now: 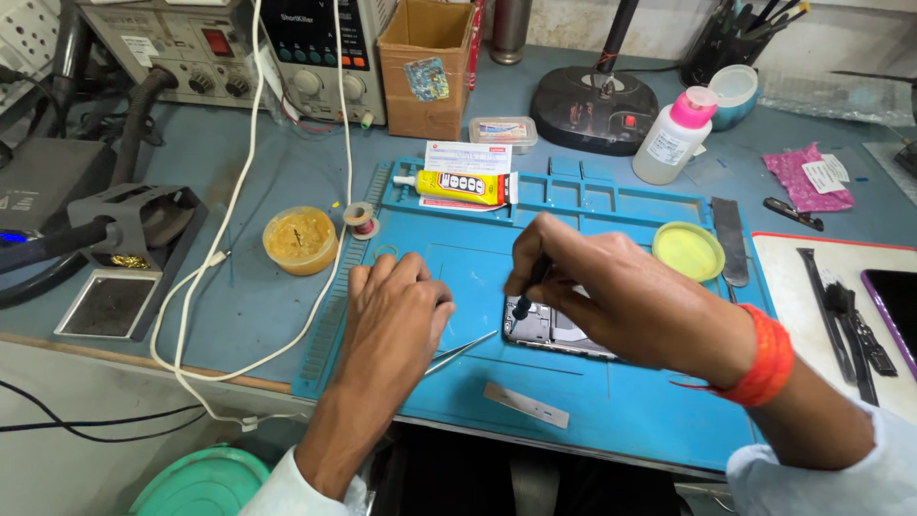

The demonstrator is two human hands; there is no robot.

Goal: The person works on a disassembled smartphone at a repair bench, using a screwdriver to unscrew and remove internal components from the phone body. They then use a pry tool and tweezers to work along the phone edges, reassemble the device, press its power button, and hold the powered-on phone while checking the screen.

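Note:
An opened phone [544,325] lies on the blue work mat [611,401], its inner parts showing, partly hidden under my right hand. My right hand [611,296] grips a thin black tool [527,291] whose tip touches the phone's left end. An orange band circles that wrist. My left hand [396,311] rests on the mat to the phone's left, fingers curled around metal tweezers [460,349] whose tips point toward the phone. A small grey metal strip [525,405] lies on the mat near its front edge.
At the mat's back lie a yellow glue tube [458,186], a yellow lid [688,250] and a metal spatula [731,239]. A flux tub [299,239] and white cable [229,220] sit left. Right are a white pad with black tools [845,320], a pink-capped bottle [673,134] and a cardboard box [425,67].

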